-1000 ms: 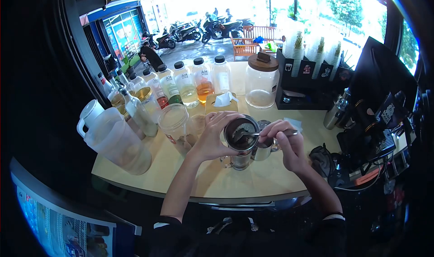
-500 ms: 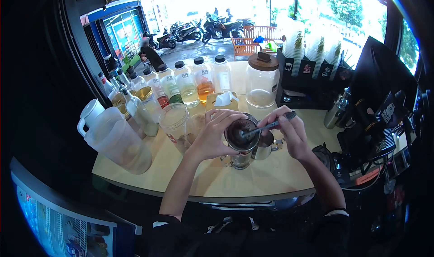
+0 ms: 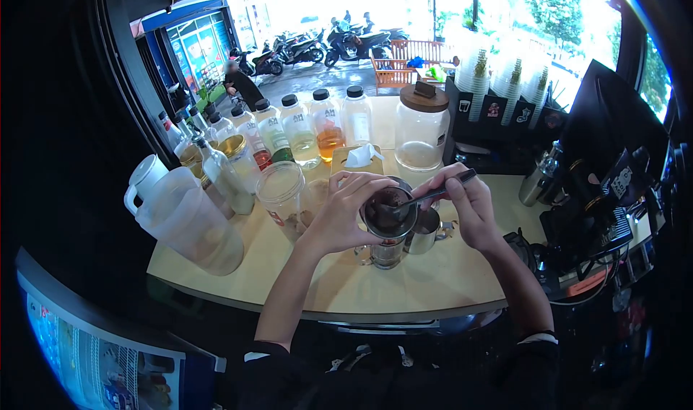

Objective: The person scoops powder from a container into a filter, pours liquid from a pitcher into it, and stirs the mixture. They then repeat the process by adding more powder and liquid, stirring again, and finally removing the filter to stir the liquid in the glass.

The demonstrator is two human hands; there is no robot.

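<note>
My left hand is wrapped round a round metal cup that tips toward me, its inside dark with brown residue. Between the fingers of my right hand is the dark handle of a spoon, whose bowl dips into the cup. Directly below the cup stands a glass mug; whether the two touch is hidden. A small metal pitcher is just right of it. Left of my left hand is a clear plastic jar.
A large plastic pitcher occupies the counter's left. Several black-capped bottles line the back, beside a tissue box and wood-lidded jar. Stacked cups, a metal shaker and a black monitor are at right.
The spoon has shifted inside the metal cup and its handle lies a little flatter. My right hand has risen slightly. My left hand keeps its hold on the cup.
</note>
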